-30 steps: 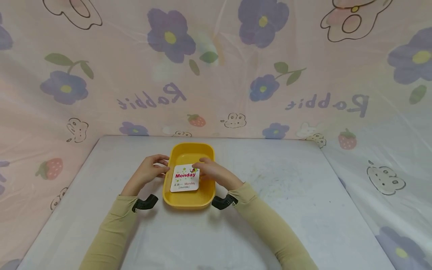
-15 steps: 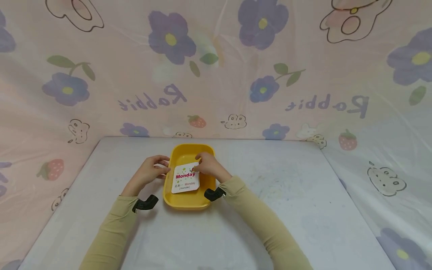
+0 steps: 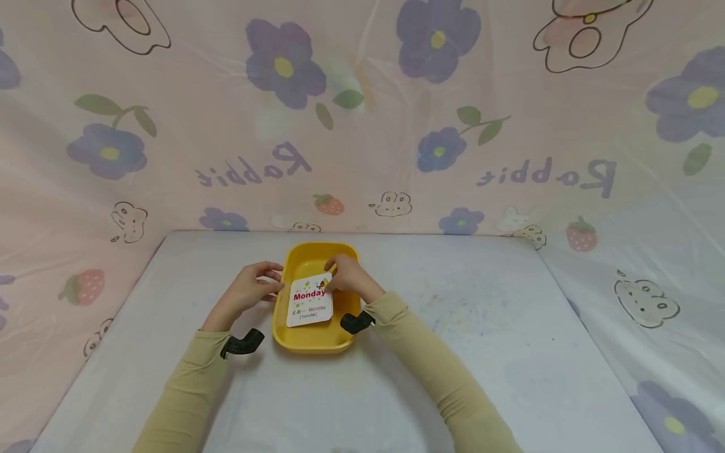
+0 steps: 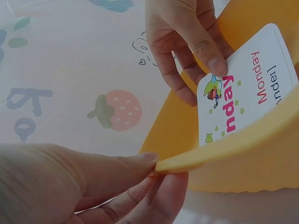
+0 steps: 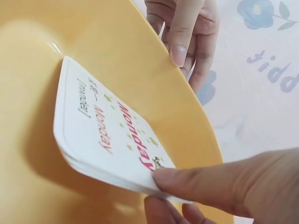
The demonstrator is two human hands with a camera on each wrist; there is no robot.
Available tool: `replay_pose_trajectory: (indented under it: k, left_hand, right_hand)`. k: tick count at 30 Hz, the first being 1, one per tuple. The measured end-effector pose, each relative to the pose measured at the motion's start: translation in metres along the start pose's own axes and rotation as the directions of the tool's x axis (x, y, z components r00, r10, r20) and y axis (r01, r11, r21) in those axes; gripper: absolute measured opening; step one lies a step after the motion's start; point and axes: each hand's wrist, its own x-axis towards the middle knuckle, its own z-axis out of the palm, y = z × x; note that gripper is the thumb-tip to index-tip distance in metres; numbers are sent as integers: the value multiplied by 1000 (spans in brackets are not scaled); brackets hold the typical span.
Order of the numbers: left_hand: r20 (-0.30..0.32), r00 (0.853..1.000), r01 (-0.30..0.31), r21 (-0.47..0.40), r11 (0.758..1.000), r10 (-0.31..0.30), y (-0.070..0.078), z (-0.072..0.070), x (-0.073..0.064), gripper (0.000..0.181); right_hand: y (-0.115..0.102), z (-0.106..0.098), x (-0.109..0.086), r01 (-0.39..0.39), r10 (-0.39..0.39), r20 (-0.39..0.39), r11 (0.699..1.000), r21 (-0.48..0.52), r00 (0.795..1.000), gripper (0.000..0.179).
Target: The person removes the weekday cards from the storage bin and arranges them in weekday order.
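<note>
A yellow plastic tray (image 3: 315,343) stands on the table, and a small stack of white flashcards (image 3: 309,308) is inside it. The top card reads "Monday" in red, with Chinese text and a small cartoon figure. My right hand (image 3: 349,277) pinches the stack at its far right corner, thumb on top and fingers below. In the right wrist view, the stack (image 5: 103,126) is tilted, with the pinched corner raised over the tray floor. My left hand (image 3: 249,289) pinches the tray's left rim between thumb and fingers, as the left wrist view shows of the rim (image 4: 201,158).
The tray rests on a white-covered table (image 3: 481,352). Behind and at both sides hangs a pale curtain (image 3: 362,126) printed with flowers, strawberries and rabbits. Black wrist mounts (image 3: 243,343) sit on both forearms, the right one overlapping the tray's rim in the head view.
My right hand has shifted left and now pinches the card stack's corner, which has tilted up slightly. The left hand stays at the tray's rim.
</note>
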Motion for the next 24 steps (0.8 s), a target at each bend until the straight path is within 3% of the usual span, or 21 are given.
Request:
replay_pose_trajectory:
  k: [11, 24]
  left_hand:
    - [7, 1000, -19, -28, 999, 19, -4, -2, -1, 46]
    - [4, 999, -33, -39, 999, 34, -2, -1, -3, 46]
  right_hand:
    - [2, 1, -3, 14, -13, -24, 1000, 24, 1000, 30]
    - [4, -4, -1, 39, -35, -89, 998, 44, 995, 27]
